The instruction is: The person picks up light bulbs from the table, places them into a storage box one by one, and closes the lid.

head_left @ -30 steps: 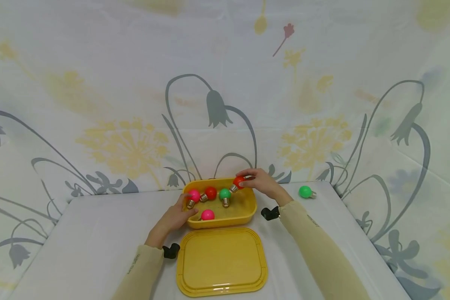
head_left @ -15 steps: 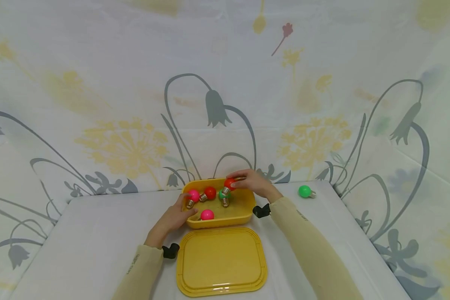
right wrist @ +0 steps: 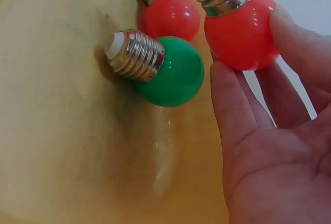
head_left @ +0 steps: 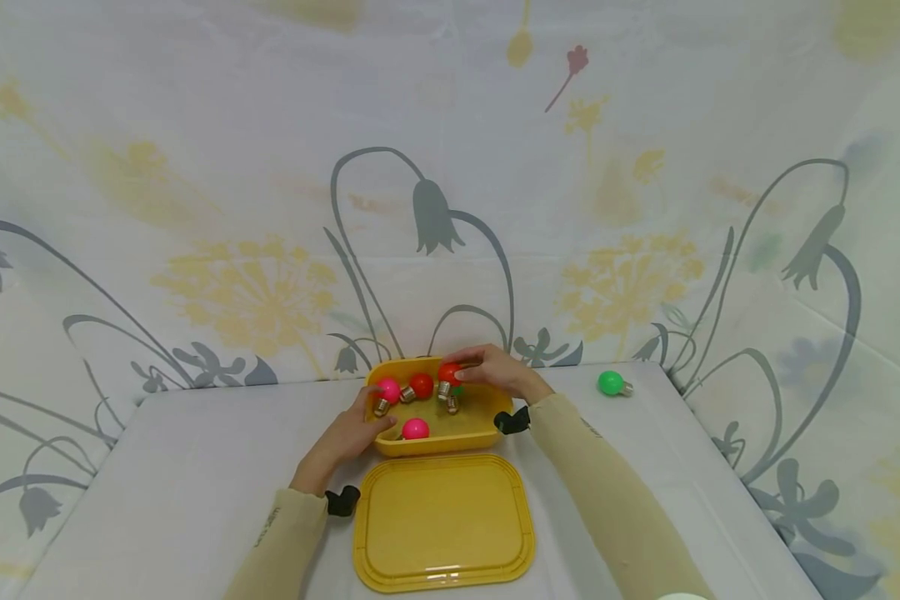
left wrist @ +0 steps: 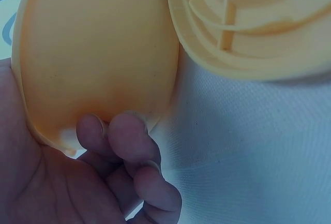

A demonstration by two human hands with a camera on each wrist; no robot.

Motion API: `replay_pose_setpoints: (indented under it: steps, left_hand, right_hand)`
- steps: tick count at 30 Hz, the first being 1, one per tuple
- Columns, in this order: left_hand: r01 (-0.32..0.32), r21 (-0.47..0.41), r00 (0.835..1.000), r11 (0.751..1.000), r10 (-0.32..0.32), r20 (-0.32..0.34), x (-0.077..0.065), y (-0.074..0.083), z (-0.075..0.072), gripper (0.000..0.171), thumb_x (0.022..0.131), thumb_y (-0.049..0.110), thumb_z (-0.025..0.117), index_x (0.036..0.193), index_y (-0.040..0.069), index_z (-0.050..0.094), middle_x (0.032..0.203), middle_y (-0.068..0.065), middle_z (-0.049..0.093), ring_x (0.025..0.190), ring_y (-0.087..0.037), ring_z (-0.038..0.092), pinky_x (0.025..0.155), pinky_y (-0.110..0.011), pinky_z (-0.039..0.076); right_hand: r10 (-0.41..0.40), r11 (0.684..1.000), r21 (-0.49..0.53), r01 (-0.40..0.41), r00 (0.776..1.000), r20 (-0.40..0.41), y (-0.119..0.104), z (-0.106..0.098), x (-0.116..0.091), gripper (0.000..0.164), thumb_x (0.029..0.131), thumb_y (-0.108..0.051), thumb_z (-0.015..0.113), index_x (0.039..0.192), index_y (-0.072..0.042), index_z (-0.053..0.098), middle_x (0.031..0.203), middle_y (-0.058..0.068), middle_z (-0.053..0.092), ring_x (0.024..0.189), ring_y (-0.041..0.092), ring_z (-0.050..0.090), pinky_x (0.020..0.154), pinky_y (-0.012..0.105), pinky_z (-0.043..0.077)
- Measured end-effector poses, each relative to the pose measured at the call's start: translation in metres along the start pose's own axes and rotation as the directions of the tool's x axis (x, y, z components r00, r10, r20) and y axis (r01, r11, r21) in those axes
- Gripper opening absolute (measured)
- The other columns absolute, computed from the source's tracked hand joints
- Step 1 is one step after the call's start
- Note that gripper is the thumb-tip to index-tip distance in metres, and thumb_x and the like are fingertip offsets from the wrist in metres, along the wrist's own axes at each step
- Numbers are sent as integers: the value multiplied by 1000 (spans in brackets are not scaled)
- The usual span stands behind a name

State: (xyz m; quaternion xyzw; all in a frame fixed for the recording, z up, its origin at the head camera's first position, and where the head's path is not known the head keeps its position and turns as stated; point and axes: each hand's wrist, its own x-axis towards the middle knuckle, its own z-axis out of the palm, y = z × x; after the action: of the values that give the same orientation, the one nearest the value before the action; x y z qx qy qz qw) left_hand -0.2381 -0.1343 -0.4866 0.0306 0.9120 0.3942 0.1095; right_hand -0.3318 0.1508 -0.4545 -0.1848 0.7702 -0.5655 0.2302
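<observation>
My right hand (head_left: 498,371) pinches a red light bulb (right wrist: 242,30) by its globe, its metal base turned away from the palm. The bulb is over the yellow container (head_left: 476,437), just above a green bulb (right wrist: 173,71) inside it. Beside that lie another red bulb (head_left: 422,385) and a pink bulb (head_left: 388,390); a second pink bulb (head_left: 416,429) sits near the front wall. My left hand (head_left: 352,429) grips the container's left end; in the left wrist view its curled fingers (left wrist: 132,138) are against the wall.
In front of the container lies a flat yellow lid (head_left: 444,525) on the white tablecloth. A loose green bulb (head_left: 611,383) rests on the table to the right. Behind everything hangs a flower-patterned cloth (head_left: 285,192).
My right hand has moved left across the container with the red bulb, which now partly covers the green one in the head view. My left hand has stayed in place.
</observation>
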Motion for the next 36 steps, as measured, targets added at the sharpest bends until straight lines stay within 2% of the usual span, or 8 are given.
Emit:
replay_pose_setpoints:
  steps: [4, 7, 13, 19, 25, 36]
  left_hand:
    - [0, -5, 1000, 1000, 0, 5, 0, 1, 0, 62, 96, 38, 62, 146, 16, 35, 140, -28, 50, 119, -46, 54, 101, -63, 38]
    - [-3, -7, 1000, 1000, 3, 10, 0, 3, 0, 61, 96, 39, 62, 146, 15, 36, 141, -28, 49, 119, -47, 53, 101, -64, 38]
    - [-24, 2, 1000, 1000, 24, 14, 1, 1, -2, 61, 96, 38, 62, 145, 15, 36, 138, -30, 51, 116, -47, 55, 100, -64, 40]
    - [-45, 10, 999, 999, 45, 22, 3, -1, -2, 62, 95, 40, 62, 145, 15, 36, 137, -30, 52, 117, -47, 55, 100, -63, 40]
    - [-31, 12, 999, 999, 30, 22, 1, -1, -2, 63, 95, 41, 61, 146, 15, 36, 138, -29, 52, 115, -46, 56, 100, -62, 41]
    - [-18, 25, 999, 1000, 17, 34, -2, 0, -5, 63, 96, 40, 61, 147, 15, 34, 138, -28, 52, 118, -46, 55, 101, -63, 40]
  right_hand:
    - [18, 996, 91, -20, 1000, 24, 3, 0, 0, 36, 95, -1, 60, 131, 1, 63, 131, 14, 60, 112, 25, 56, 99, 33, 48]
    - [23, 993, 113, -27, 999, 36, 4, -1, 1, 36, 94, -1, 61, 130, 1, 63, 132, 13, 60, 115, 26, 54, 101, 33, 46]
    - [3, 999, 40, -6, 996, 84, 6, -1, 1, 35, 94, -4, 65, 129, -2, 65, 130, 10, 61, 116, 25, 53, 103, 35, 44]
    - [16, 999, 41, -21, 993, 121, 10, -2, -2, 36, 93, -3, 65, 129, -1, 65, 130, 10, 62, 116, 24, 57, 107, 38, 41]
    - [45, 999, 16, -47, 991, 129, 10, 0, -3, 36, 91, -5, 69, 127, -4, 67, 128, 8, 64, 116, 23, 57, 108, 40, 40]
    - [53, 998, -25, -49, 985, 164, 10, 2, -1, 37, 89, -6, 72, 125, -1, 67, 117, 9, 69, 103, 21, 61, 97, 33, 48]
